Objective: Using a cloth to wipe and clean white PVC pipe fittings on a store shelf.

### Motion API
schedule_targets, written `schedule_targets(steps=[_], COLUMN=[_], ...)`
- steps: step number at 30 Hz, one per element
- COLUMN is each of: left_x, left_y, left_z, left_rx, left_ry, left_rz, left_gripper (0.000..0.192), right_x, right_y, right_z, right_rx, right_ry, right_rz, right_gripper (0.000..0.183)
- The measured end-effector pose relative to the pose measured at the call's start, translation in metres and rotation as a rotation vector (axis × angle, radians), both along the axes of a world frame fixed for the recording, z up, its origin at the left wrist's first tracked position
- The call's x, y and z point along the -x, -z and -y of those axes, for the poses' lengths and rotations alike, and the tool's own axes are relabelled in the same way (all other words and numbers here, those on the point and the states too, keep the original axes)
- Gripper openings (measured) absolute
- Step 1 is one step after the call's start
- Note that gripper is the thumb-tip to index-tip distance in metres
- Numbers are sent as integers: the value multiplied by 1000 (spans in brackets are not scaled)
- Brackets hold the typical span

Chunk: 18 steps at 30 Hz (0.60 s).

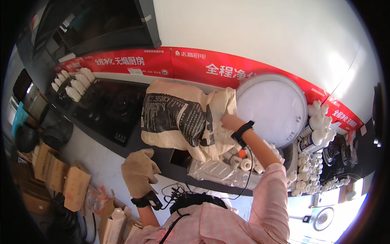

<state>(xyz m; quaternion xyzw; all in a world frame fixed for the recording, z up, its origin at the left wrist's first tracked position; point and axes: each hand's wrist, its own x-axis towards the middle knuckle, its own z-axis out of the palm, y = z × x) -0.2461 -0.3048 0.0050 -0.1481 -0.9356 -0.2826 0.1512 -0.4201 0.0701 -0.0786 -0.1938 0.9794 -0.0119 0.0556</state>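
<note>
A large beige woven sack point(170, 122) with a dark printed panel lies on the dark counter. My right hand point(233, 123), bare and with a black wrist strap, is at the sack's crumpled right end; its fingertips are partly hidden, so its hold is unclear. My left hand point(141, 172), in a tan work glove, hangs at the counter's front edge, lower left of the sack, with its fingers apart and nothing in it. White plastic pipe fittings point(246, 163), one of them orange, lie on clear plastic packaging point(213, 172) below the sack's right end.
A round white lamp cover point(271, 106) leans on the back wall. White bottles point(317, 137) and piled pipe fittings point(304, 174) stand to the right. A black gas hob point(115, 103) with white bottles point(79, 84) is at the left. Cardboard boxes point(76, 186) lie at the lower left.
</note>
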Motion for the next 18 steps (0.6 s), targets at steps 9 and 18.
schedule_targets(steps=[9,18], left_x=[9,10], left_y=[5,11], left_z=[7,6], left_rx=[65,54], left_ry=[-70,-109], left_rz=[42,58], left_gripper=[29,29], right_x=[47,95], right_y=[66,76], right_z=[43,79], right_rx=[158,448], right_ry=[52,514], right_rz=[-549,-515], right_gripper=[35,30])
